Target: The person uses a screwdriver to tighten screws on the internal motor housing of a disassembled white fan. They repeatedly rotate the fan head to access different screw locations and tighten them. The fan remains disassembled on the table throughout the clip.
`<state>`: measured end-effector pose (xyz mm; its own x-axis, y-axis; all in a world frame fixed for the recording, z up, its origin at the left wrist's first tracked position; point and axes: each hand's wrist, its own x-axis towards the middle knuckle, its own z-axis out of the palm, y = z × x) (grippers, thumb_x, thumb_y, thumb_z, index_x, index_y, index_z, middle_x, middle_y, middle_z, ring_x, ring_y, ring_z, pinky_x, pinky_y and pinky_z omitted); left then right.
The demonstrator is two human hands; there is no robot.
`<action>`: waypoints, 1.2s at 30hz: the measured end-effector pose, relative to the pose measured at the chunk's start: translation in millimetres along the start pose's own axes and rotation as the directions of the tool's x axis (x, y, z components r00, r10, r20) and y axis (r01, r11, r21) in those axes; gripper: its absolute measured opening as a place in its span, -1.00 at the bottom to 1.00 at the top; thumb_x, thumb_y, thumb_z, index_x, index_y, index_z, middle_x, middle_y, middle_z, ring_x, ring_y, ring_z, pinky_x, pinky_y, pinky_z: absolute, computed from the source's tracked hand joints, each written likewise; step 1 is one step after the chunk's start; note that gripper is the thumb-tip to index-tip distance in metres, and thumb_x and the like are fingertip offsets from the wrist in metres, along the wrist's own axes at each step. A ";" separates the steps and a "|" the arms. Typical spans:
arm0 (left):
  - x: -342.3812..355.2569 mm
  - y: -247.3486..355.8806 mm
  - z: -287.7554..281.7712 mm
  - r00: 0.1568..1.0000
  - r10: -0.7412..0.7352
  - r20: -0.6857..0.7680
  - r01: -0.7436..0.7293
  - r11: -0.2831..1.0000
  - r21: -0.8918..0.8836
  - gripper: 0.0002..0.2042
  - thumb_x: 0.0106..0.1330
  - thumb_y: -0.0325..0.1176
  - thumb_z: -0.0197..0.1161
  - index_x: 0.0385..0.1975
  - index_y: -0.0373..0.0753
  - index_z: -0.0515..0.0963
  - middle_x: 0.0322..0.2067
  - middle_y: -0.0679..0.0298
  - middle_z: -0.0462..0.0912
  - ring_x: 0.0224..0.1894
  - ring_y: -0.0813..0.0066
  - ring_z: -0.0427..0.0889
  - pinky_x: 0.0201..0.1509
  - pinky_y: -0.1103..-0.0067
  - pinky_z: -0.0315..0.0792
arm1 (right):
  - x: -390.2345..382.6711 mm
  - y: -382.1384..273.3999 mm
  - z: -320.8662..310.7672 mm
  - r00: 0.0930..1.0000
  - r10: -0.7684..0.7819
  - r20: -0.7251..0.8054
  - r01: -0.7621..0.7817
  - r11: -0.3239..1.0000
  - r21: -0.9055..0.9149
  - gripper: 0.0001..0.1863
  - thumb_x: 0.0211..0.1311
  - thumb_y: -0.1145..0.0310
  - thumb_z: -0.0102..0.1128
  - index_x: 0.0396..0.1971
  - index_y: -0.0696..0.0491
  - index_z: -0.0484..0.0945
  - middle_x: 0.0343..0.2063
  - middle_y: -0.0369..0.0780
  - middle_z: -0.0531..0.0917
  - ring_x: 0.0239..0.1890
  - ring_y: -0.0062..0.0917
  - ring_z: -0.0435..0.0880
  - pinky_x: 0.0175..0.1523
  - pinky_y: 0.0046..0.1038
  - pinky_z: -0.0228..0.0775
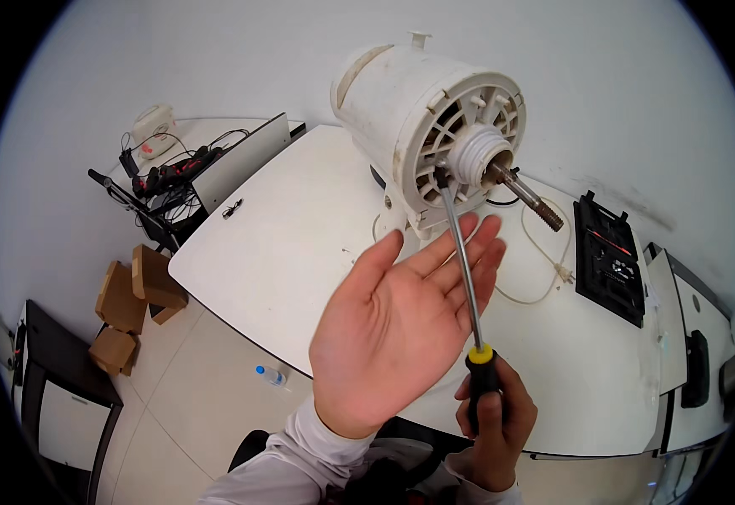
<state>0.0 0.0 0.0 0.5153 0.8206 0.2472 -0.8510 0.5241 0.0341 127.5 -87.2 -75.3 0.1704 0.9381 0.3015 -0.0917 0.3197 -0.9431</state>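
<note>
A long screwdriver (pixel 484 380) with a black and yellow handle is gripped in my right hand (pixel 502 421). Its metal shaft points up and away, and the tip reaches into the grille on the front of a white fan motor housing (pixel 393 109). Palm up, my left hand (pixel 393 324) is open beneath the housing with nothing in it; the fingers lie just behind the screwdriver shaft. From the hub of the housing a threaded metal shaft (pixel 532 198) sticks out toward the right. Whether the tip sits on a screw is too small to tell.
The housing stands on a white table (pixel 258 252). To its right are a pale power cord with a plug (pixel 564 274) and an open black tool case (pixel 610 261). Cardboard boxes (pixel 123 295) and a water bottle (pixel 271 375) are on the floor at left. Cables (pixel 174 181) clutter another desk.
</note>
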 end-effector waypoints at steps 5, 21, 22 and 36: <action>8.0 12.4 16.6 0.994 -0.103 0.027 0.105 0.991 -0.077 -0.47 0.40 -0.21 -0.39 0.20 -0.55 -0.06 0.29 -0.04 -0.03 0.34 0.19 -0.03 0.39 0.39 -0.11 | -7.0 -7.6 -7.0 0.999 -0.029 -0.037 0.025 0.993 -0.117 -0.58 0.18 0.40 -0.04 0.01 0.30 0.37 -0.52 -0.21 0.51 -0.72 -0.77 0.31 -0.60 -0.71 0.15; 5.6 2.9 -41.3 0.997 0.060 -0.058 -0.040 0.956 0.290 -0.83 0.36 -0.24 -0.01 -0.27 -0.19 0.44 -0.29 0.31 0.47 -0.11 0.34 0.43 0.19 0.39 0.26 | -26.7 -8.5 -27.0 0.996 -0.058 -0.062 0.020 0.869 -0.494 -0.61 0.04 0.47 0.06 -0.07 0.26 0.47 -0.53 -0.15 0.52 -0.51 -0.51 0.57 -0.38 -0.59 0.35; 5.4 3.0 -45.7 0.998 0.056 -0.042 -0.041 0.954 0.296 -0.83 0.36 -0.24 -0.01 -0.26 -0.19 0.43 -0.29 0.31 0.47 -0.12 0.35 0.43 0.20 0.39 0.25 | -27.1 -7.5 -27.8 0.996 -0.068 -0.060 0.029 0.867 -0.497 -0.61 0.04 0.47 0.07 -0.08 0.25 0.47 -0.54 -0.15 0.52 -0.52 -0.52 0.57 -0.39 -0.59 0.35; -45.5 33.9 -89.7 0.873 0.483 -0.071 -0.385 0.771 0.507 -0.89 0.33 -0.39 0.02 -0.20 -0.19 0.36 -0.32 0.34 0.40 -0.29 0.53 0.42 -0.13 0.57 0.39 | -45.6 44.0 -75.5 0.941 -0.162 -0.298 -0.163 0.555 -0.816 -0.61 0.12 0.55 -0.02 0.01 0.19 0.39 -0.34 -0.15 0.43 -0.36 -0.44 0.44 -0.29 -0.51 0.29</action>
<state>-43.2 0.8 -96.9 0.0457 0.9855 0.1631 -0.9060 -0.0279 0.4223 189.8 -125.9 -141.2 0.4680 0.7908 0.3945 0.7218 -0.0845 -0.6869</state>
